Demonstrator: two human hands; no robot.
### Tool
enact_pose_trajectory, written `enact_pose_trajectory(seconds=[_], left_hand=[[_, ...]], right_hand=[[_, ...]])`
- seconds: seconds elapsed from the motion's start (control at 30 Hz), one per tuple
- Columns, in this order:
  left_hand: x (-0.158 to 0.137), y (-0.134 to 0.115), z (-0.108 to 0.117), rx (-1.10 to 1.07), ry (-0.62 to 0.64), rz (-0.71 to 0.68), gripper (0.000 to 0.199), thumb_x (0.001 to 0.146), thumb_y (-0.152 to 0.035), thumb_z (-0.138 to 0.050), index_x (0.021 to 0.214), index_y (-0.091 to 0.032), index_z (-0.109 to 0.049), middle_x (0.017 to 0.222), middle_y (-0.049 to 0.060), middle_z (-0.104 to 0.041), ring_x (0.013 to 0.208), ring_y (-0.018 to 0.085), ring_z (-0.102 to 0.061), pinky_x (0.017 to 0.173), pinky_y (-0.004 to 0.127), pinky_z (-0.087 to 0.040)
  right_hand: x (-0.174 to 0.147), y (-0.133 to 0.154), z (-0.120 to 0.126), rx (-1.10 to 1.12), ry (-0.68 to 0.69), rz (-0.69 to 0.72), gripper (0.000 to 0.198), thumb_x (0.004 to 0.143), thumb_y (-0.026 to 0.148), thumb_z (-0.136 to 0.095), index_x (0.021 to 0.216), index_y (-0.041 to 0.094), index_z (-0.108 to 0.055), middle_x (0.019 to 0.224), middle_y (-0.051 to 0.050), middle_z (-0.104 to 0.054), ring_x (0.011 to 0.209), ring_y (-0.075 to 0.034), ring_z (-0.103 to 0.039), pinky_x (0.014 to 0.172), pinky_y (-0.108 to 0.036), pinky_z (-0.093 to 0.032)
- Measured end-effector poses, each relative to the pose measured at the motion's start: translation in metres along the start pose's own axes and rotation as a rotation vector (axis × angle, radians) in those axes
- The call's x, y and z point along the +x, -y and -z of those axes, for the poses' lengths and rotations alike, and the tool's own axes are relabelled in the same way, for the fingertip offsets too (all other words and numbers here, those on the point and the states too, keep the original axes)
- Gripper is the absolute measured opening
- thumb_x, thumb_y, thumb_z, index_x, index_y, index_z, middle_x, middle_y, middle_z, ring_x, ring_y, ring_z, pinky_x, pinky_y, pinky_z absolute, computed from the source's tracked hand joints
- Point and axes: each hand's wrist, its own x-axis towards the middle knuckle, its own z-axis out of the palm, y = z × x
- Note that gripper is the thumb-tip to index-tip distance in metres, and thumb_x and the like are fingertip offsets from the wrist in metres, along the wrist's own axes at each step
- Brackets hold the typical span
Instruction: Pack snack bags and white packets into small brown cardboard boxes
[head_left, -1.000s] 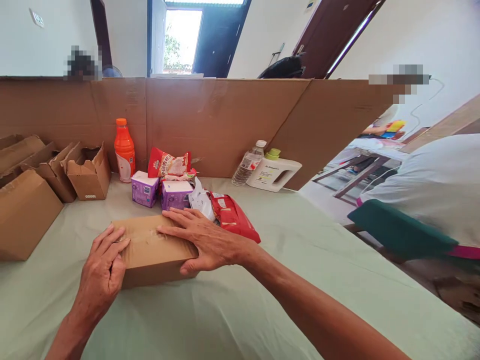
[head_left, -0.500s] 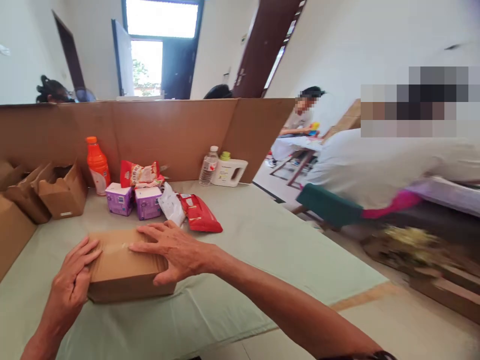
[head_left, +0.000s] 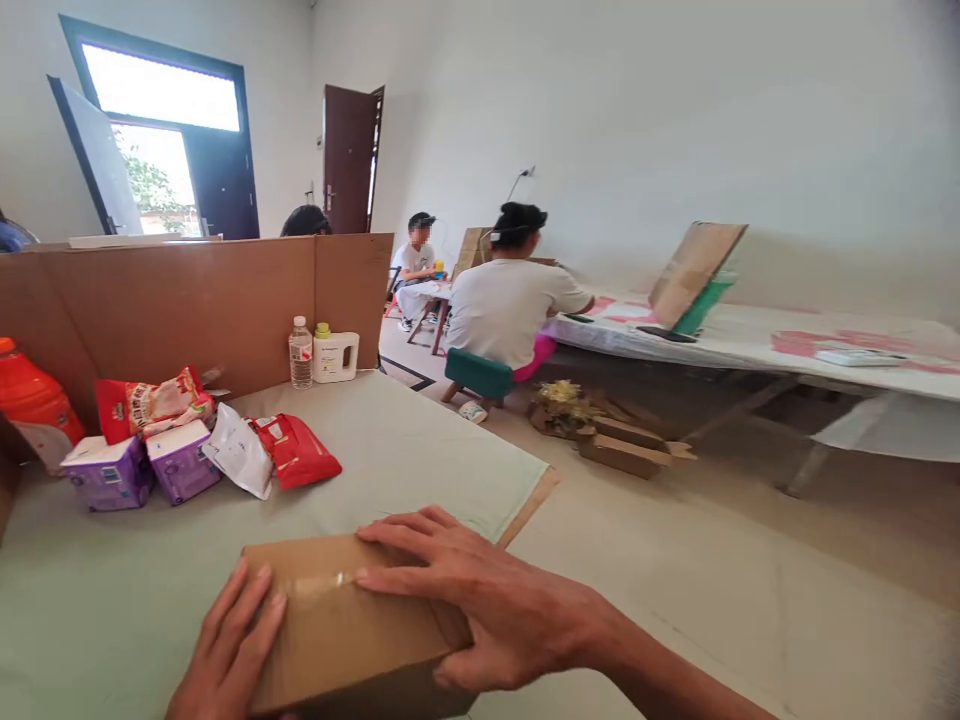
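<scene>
A closed cardboard box (head_left: pixel 330 625) with a strip of clear tape across its top lies between my two hands at the near side of the table. My left hand (head_left: pixel 232 650) grips its left side, fingers over the top and thumb mostly hidden. On the right end, my right hand (head_left: pixel 480 605) spreads its fingers on top with the thumb against the side. Beyond the box are a white packet (head_left: pixel 238 450), a red packet (head_left: pixel 300 452), two purple packs (head_left: pixel 184 465) with white tops and a red snack bag (head_left: pixel 150 405).
An orange bottle (head_left: pixel 37 400) stands at far left. A clear bottle (head_left: pixel 301 355) and a white jug (head_left: pixel 335 358) stand by the cardboard partition (head_left: pixel 195 310). One person (head_left: pixel 499 310) sits at a long table (head_left: pixel 750 340), another farther back. Cardboard scraps (head_left: pixel 622 445) lie on the floor.
The view has swung right. Both hands, still on the box, have moved it right and nearer to me, away from the packets.
</scene>
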Motion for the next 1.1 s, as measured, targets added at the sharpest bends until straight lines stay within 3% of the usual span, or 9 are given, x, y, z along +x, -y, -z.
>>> enact_pose_trajectory(seconds=[0.23, 0.37, 0.5, 0.57, 0.63, 0.7, 0.77, 0.9, 1.1], left_hand=[[0.194, -0.001, -0.057, -0.100, 0.461, -0.168, 0.063, 0.091, -0.017, -0.055, 0.152, -0.013, -0.041, 0.163, 0.016, -0.038, 0.154, 0.029, -0.029, 0.124, 0.050, -0.034], [0.293, 0.008, -0.108, -0.066, 0.467, -0.157, 0.052, 0.094, -0.021, -0.062, 0.145, -0.021, -0.051, 0.156, 0.013, -0.047, 0.146, 0.032, -0.042, 0.119, 0.056, -0.037], [0.343, 0.003, -0.148, -0.014, 0.386, -0.040, 0.047, 0.096, -0.036, -0.064, 0.140, -0.022, -0.054, 0.155, 0.012, -0.046, 0.141, 0.034, -0.045, 0.116, 0.064, -0.036], [0.340, -0.007, -0.162, -0.004, 0.368, 0.023, 0.053, 0.097, -0.036, -0.063, 0.146, -0.023, -0.048, 0.161, 0.013, -0.038, 0.146, 0.036, -0.038, 0.118, 0.065, -0.030], [0.315, -0.019, -0.173, -0.017, 0.414, 0.045, 0.060, 0.097, -0.032, -0.061, 0.152, -0.021, -0.040, 0.166, 0.016, -0.029, 0.152, 0.037, -0.028, 0.121, 0.063, -0.026], [0.275, -0.031, -0.180, -0.056, 0.522, 0.018, 0.067, 0.092, -0.029, -0.065, 0.153, -0.017, -0.040, 0.167, 0.020, -0.024, 0.155, 0.037, -0.024, 0.124, 0.056, -0.027], [0.228, -0.037, -0.181, -0.105, 0.635, -0.017, 0.069, 0.087, -0.034, -0.070, 0.151, -0.021, -0.047, 0.166, 0.018, -0.029, 0.154, 0.036, -0.026, 0.124, 0.054, -0.030], [0.160, -0.037, -0.174, -0.198, 0.726, 0.036, 0.061, 0.095, -0.046, -0.056, 0.151, -0.023, -0.048, 0.165, 0.016, -0.029, 0.155, 0.034, -0.024, 0.126, 0.055, -0.025], [0.143, -0.038, -0.166, -0.361, 0.706, 0.168, 0.067, 0.095, -0.053, -0.054, 0.151, -0.018, -0.046, 0.167, 0.018, -0.022, 0.157, 0.033, -0.013, 0.129, 0.054, -0.013]], right_hand=[[-0.048, -0.081, 0.023, -0.104, -0.150, -0.496, 0.087, 0.073, 0.034, -0.074, 0.155, 0.031, -0.045, 0.161, -0.014, -0.041, 0.143, -0.038, -0.041, 0.115, -0.056, -0.031], [-0.033, -0.138, 0.039, -0.198, -0.213, -0.652, 0.080, 0.080, 0.038, -0.068, 0.155, 0.027, -0.044, 0.160, -0.015, -0.041, 0.143, -0.038, -0.042, 0.112, -0.059, -0.034], [0.003, -0.186, 0.057, -0.297, -0.261, -0.780, 0.074, 0.084, 0.038, -0.066, 0.153, 0.024, -0.045, 0.154, -0.017, -0.049, 0.132, -0.040, -0.053, 0.103, -0.058, -0.043], [0.022, -0.208, 0.064, -0.325, -0.300, -0.814, 0.070, 0.088, 0.040, -0.063, 0.153, 0.021, -0.045, 0.148, -0.019, -0.053, 0.127, -0.041, -0.056, 0.100, -0.058, -0.044], [0.037, -0.229, 0.071, -0.333, -0.330, -0.822, 0.064, 0.095, 0.041, -0.055, 0.153, 0.017, -0.044, 0.145, -0.020, -0.055, 0.126, -0.040, -0.055, 0.100, -0.059, -0.043], [0.051, -0.250, 0.078, -0.333, -0.354, -0.838, 0.057, 0.099, 0.042, -0.052, 0.150, 0.018, -0.046, 0.141, -0.017, -0.056, 0.126, -0.036, -0.056, 0.101, -0.057, -0.043], [0.063, -0.270, 0.084, -0.322, -0.365, -0.864, 0.056, 0.098, 0.044, -0.056, 0.147, 0.018, -0.049, 0.138, -0.015, -0.058, 0.123, -0.033, -0.057, 0.101, -0.056, -0.045], [0.087, -0.299, 0.091, -0.286, -0.362, -0.918, 0.065, 0.099, 0.048, -0.051, 0.149, 0.008, -0.046, 0.136, -0.023, -0.057, 0.125, -0.042, -0.054, 0.100, -0.060, -0.040], [0.106, -0.309, 0.093, -0.248, -0.371, -0.958, 0.074, 0.093, 0.053, -0.058, 0.152, 0.010, -0.044, 0.137, -0.024, -0.058, 0.123, -0.043, -0.057, 0.099, -0.058, -0.040]])
